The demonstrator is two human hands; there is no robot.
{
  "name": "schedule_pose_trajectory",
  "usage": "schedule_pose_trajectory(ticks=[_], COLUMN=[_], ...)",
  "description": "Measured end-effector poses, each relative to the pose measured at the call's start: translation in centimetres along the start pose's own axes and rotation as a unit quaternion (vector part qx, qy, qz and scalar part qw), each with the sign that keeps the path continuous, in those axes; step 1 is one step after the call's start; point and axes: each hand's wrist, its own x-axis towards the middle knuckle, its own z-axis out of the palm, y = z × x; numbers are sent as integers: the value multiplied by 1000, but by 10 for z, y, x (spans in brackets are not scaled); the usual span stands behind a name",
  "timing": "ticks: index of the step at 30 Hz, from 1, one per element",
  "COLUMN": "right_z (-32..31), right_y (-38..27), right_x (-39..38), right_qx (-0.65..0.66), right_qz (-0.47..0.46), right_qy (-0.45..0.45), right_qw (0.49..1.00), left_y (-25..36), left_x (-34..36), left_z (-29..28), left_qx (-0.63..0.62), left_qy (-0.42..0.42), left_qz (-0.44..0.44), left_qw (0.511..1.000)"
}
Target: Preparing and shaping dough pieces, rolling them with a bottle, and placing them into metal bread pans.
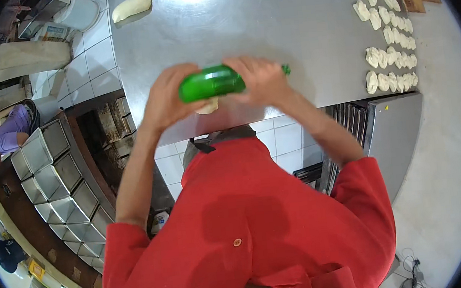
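Observation:
Both of my hands grip a green bottle [204,84] held horizontally over the steel worktable [275,34]. My left hand [170,94] is wrapped round its left end, while my right hand [257,80] holds the right part, with the tip poking out past the fingers. Under the bottle, near the table's front edge, a small piece of pale dough [208,107] is partly hidden; whether the bottle touches it I cannot tell. A longer, smooth dough roll [131,7] lies at the table's back left.
Several rows of shaped dough pieces [386,58] line the table's right side. Stacked metal tins [72,198] stand at left, near a bent-over person in purple [10,129]. A steel rack with trays [394,145] is under the table's right end. A white bucket [76,14] sits back left.

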Motion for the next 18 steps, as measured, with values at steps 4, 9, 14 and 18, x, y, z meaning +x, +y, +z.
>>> schedule_pose_trajectory(ticks=[4,9,14,18], right_z=[44,85,77,58], right_y=[-13,-2,41,48], right_x=[-11,36,134,164], right_qx=[9,20,55,142], right_qz=[-51,-13,191,249], right_qy=[86,151,-176,-278], right_qw=[995,988,964,917], left_y=[-39,-80,-101,-113], left_x=[-56,-17,88,106], left_z=[61,88,38,30], left_qx=[-61,-35,-132,-147], left_qy=[143,320,246,258], left_qz=[-35,-186,-410,-444], left_qw=[987,928,868,845])
